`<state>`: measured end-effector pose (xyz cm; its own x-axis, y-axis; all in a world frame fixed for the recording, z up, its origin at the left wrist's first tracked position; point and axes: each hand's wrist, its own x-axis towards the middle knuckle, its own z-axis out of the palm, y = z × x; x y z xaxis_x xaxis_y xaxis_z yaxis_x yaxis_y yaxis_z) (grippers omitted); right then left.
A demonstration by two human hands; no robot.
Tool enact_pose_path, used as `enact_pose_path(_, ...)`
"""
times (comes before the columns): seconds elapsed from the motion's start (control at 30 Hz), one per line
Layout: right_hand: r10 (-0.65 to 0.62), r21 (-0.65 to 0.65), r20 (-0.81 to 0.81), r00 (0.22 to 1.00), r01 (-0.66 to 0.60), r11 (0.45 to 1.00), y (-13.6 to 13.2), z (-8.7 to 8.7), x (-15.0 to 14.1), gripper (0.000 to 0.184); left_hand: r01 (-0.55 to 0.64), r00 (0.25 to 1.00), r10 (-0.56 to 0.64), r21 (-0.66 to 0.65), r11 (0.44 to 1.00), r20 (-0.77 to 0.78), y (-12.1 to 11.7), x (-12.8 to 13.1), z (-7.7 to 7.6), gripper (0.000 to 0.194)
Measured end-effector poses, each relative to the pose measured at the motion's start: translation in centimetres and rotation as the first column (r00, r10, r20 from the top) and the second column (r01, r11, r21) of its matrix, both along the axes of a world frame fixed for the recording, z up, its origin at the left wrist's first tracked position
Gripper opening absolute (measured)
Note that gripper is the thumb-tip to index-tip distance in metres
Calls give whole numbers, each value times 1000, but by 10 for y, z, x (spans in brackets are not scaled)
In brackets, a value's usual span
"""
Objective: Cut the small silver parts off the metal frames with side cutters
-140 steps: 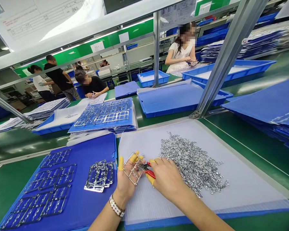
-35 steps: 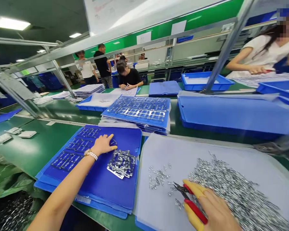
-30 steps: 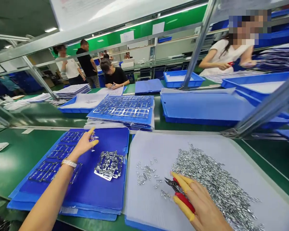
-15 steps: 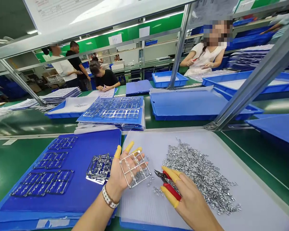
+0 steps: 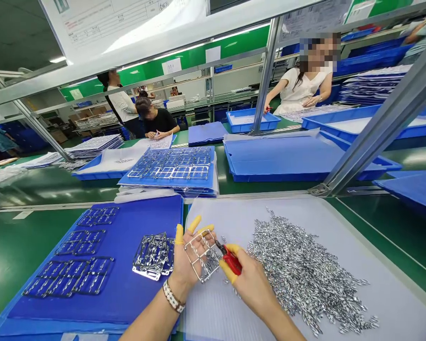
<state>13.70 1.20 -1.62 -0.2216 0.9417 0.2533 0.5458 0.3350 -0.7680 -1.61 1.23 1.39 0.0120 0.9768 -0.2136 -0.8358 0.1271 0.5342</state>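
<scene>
Right-hand grip (image 5: 252,284) hides most of the red-handled cutters (image 5: 231,260).

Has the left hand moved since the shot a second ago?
Yes, rightward: the left hand has gone from over the blue folder to its right edge, beside the grey sheet, past the stack of metal frames.

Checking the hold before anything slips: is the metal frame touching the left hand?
Touching. The head view shows the metal frame lying across the palm of the left hand.
</scene>
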Motion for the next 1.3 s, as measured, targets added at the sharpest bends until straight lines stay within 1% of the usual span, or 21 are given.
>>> enact_pose_path(0.07, -17, 3, -35, 999, 17, 1000, 2, -6, -3, 23, 114, 992, -114, -6, 993, 56, -1, -2, 1, 61)
enact_pose_path(0.13, -30, 61, 1, 1000, 30, 998, 3, -6, -3, 25, 243, 963, -241, -6, 970, 118, -1, -3, 1, 61)
enact_pose_path(0.17, -26, 110, 40, 999, 21, 994, 3, -4, -3, 25, 273, 952, -270, -1, 962, 144, -1, -4, 1, 60)
enact_pose_path(0.23, -25, 236, 134, 991, -8, 972, 2, 2, 0, 26, 254, 953, -252, 9, 967, 166, -1, -5, 0, 58)
enact_pose_path(0.3, -72, 362, 233, 970, -18, 932, -1, 9, 2, 29, 200, 969, -199, 8, 980, 148, 0, -5, -2, 55)
enact_pose_path(0.37, -124, 430, 330, 936, -32, 902, -5, 17, 3, 33, 157, 982, -155, -12, 987, 106, 1, -5, -5, 54)
enact_pose_path(0.43, -126, 425, 421, 898, -72, 902, -9, 26, 1, 35, 127, 990, -125, -37, 991, 59, 1, -2, -8, 53)
enact_pose_path(0.5, -103, 376, 494, 863, -105, 921, -11, 34, -4, 35, 107, 994, -106, -51, 993, 24, 1, 1, -10, 52)
enact_pose_path(0.6, -84, 285, 569, 818, -100, 953, -12, 43, -10, 33, 101, 995, -102, -59, 993, -10, -1, 5, -10, 52)
enact_pose_path(0.7, -65, 230, 600, 797, -93, 969, -12, 46, -15, 32, 101, 993, -104, -59, 993, -53, -3, 7, -10, 53)
enact_pose_path(0.97, -43, 209, 611, 791, -108, 972, -12, 48, -16, 33, 89, 989, -93, -46, 995, -112, -3, 7, -14, 51)
enact_pose_path(1.13, -54, 217, 654, 755, -118, 969, -14, 54, -18, 31, 61, 983, -64, -22, 998, -172, -4, 7, -16, 49)
enact_pose_path(1.23, -74, 234, 672, 736, -116, 965, -15, 57, -18, 27, 66, 976, -71, -27, 997, -205, -5, 8, -16, 48)
enact_pose_path(1.3, -76, 235, 679, 730, -119, 965, -16, 58, -16, 29, 75, 974, -80, -32, 997, -213, -6, 8, -16, 47)
